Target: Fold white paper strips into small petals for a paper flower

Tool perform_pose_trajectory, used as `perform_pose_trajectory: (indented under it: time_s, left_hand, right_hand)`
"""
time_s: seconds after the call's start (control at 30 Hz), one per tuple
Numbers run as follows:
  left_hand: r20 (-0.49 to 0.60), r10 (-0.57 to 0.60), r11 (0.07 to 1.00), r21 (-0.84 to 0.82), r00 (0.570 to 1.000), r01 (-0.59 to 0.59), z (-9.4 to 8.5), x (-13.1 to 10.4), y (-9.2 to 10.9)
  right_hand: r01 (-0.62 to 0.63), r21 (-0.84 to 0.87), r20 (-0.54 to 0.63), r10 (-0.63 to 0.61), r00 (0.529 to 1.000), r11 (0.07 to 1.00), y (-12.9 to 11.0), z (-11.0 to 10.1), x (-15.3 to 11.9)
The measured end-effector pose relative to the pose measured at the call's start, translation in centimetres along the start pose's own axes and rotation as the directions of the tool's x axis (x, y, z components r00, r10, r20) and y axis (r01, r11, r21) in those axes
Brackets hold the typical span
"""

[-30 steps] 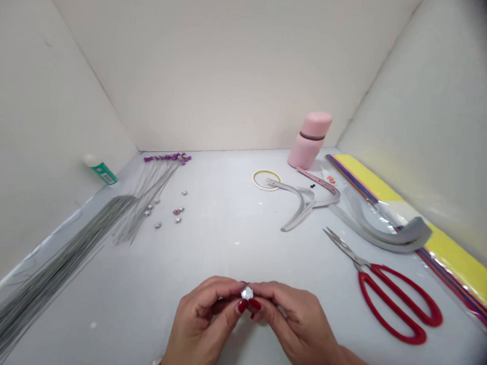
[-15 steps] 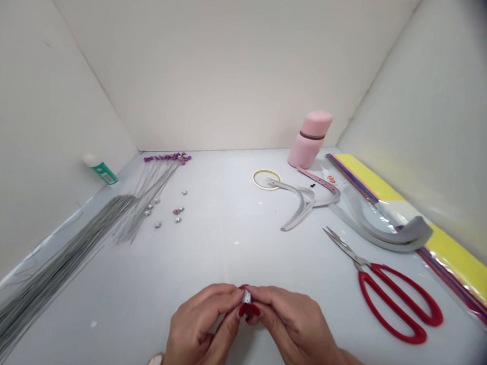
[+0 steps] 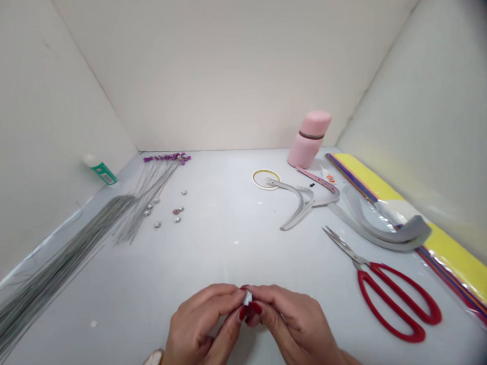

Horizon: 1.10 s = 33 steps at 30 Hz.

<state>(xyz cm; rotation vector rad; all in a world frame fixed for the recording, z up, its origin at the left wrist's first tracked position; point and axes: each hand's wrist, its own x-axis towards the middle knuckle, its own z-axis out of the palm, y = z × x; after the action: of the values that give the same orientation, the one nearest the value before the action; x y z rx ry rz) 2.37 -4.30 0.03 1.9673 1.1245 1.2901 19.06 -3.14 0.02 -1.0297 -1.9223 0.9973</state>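
Observation:
Both my hands meet at the near middle of the table, fingertips pinched around a small crumpled silver foil piece (image 3: 248, 297). My left hand (image 3: 205, 325) grips it from the left with thumb and index finger. From the other side my right hand (image 3: 297, 327) pinches it in the same way. Fingers cover most of the foil. Several small silver foil balls (image 3: 157, 225) lie on the table at the left, with a reddish one (image 3: 175, 211) among them.
Left: a bundle of grey wires (image 3: 59, 265), purple-tipped stems (image 3: 167, 158) and a green-white tube (image 3: 104, 172). Right: red-handled scissors (image 3: 359, 260), grey-white strips (image 3: 299, 207), a tape ring (image 3: 255, 184), a pink bottle (image 3: 308, 142) and packed coloured sheets (image 3: 452, 253). Walls enclose three sides.
My fingers have shifted slightly around the foil, my right thumb moving a little to the right. Both hands stay in nearly the same place.

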Motion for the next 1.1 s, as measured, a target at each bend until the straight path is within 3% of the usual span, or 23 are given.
perform_pose_trajectory:
  time_s: [0.37, 0.5, 0.7, 0.87, 1.0, 1.1]
  left_hand:
    - [-0.006, 0.033, 0.994, 0.100, 0.999, -0.032, -0.1, -0.3, -0.1]
    - [0.009, 0.089, 0.980, 0.176, 0.996, -0.089, -0.2, -0.1, 0.1]
    - [-0.028, 0.244, 0.940, 0.252, 0.969, -0.229, -0.1, 0.5, 0.4]
    - [-0.042, 0.242, 0.930, 0.294, 0.969, -0.220, 0.0, 0.6, 0.4]
    - [-0.095, 0.224, 0.932, 0.312, 0.970, -0.185, 0.6, 0.3, 0.0]
    - [-0.110, 0.137, 0.975, 0.192, 0.984, -0.114, 0.7, 0.4, -0.2]
  right_hand:
    - [0.036, -0.058, 0.034, -0.034, 0.999, 0.998, -0.3, -0.2, 0.2]
    - [0.090, -0.134, 0.017, -0.089, 0.996, 0.987, -0.4, 0.0, 0.1]
    - [0.202, -0.215, -0.097, -0.227, 0.969, 0.955, -0.6, 0.2, 0.4]
    - [0.220, -0.271, -0.107, -0.257, 0.961, 0.937, -0.6, 0.5, 0.3]
    - [0.212, -0.359, -0.192, -0.294, 0.936, 0.909, -0.2, 1.1, 0.0]
    - [0.157, -0.203, -0.159, -0.191, 0.969, 0.967, -0.1, 1.1, -0.1]
